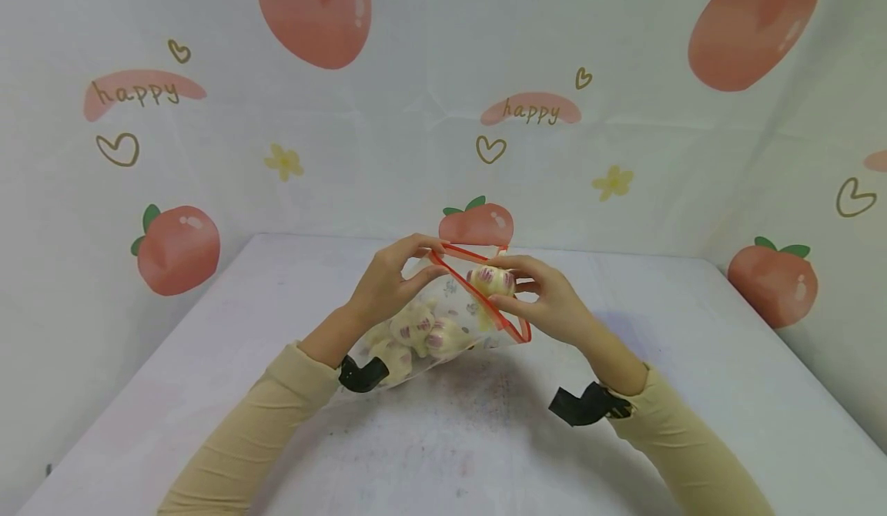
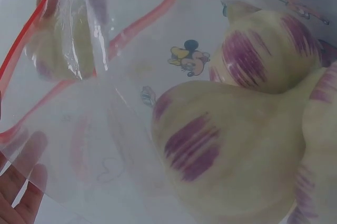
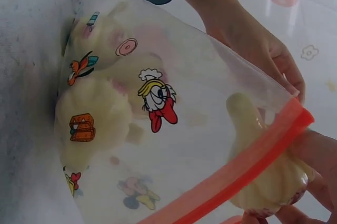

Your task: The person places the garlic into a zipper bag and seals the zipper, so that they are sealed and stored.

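Note:
A clear zip bag point(image 1: 453, 291) with a red zip strip and cartoon prints lies tilted, its mouth toward the right. My left hand point(image 1: 393, 279) pinches the upper rim near the red strip. At the opening, my right hand point(image 1: 557, 308) grips a garlic bulb point(image 1: 493, 279) with purple streaks. In the right wrist view this garlic point(image 3: 271, 174) is partly behind the red strip, its stem pointing into the bag. Several more garlic bulbs point(image 1: 414, 325) sit in the lower left end, and the left wrist view shows them point(image 2: 226, 145) close up through the film.
The bag rests on a white table point(image 1: 443, 439) with faint stains. Behind it hangs a pale cloth backdrop point(image 1: 402, 139) printed with fruit, hearts and flowers. Black wrist mounts point(image 1: 585, 406) sit at both sleeve cuffs.

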{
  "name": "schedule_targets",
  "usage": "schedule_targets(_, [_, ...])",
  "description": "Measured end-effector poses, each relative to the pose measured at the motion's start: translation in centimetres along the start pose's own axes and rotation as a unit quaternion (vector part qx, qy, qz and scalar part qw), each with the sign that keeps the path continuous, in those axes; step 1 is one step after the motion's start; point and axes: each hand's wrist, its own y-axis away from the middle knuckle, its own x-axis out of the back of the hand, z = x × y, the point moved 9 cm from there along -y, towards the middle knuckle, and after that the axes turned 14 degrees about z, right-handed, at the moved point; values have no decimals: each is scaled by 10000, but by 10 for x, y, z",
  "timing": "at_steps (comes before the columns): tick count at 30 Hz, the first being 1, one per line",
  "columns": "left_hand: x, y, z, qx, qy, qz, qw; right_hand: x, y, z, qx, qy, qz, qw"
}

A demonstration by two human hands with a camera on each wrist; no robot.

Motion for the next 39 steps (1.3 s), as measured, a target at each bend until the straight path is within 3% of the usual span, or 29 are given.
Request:
schedule_targets(17, [-1,1,-2,22,52,-23,10000,-19,0,10,-413,264,-228,9985])
schedule_targets(30, [-1,2,-2,19,116,-19,9999,-27,3,12,-478,193,-794,9955])
schedule_targets(34, [-2,2,-3,29,117,-22,9999,-19,2,13,-337,375,-662,9965])
schedule_targets(39, [-2,3,-3,6,91,4,10000,-1,-3,17,-353,510,-206,9979])
